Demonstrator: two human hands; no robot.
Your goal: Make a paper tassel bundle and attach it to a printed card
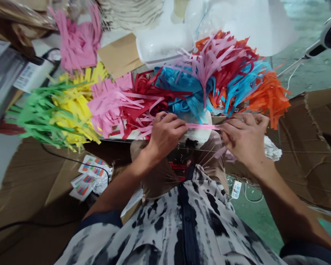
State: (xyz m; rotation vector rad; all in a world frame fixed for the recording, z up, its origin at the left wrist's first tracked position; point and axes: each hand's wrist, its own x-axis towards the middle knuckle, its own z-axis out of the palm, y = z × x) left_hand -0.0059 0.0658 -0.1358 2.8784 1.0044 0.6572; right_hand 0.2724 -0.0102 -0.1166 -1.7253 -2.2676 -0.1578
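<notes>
Pink strip (202,126), one; two hands (168,133) hold it

Pale tabletop (109,37), crowded. Everything relative to the white tub (165,44). Left: tan sheet (120,55), then pink fringed bundle (84,51). Behind-left: off-white stringy stack (131,14). Front: red strips (143,88), blue strips (179,79). Front-left: light-pink strips (105,106), yellow strips (74,114), green strips (44,114) (overlapping, borders fuzzy). Right: multicolored strip pile (226,59), orange strips (270,95) outermost.

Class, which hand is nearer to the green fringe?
Left. The left hand is right of the green fringe, past the yellow fringe; the right hand is farther right, at the far end of the pink strip.
</notes>
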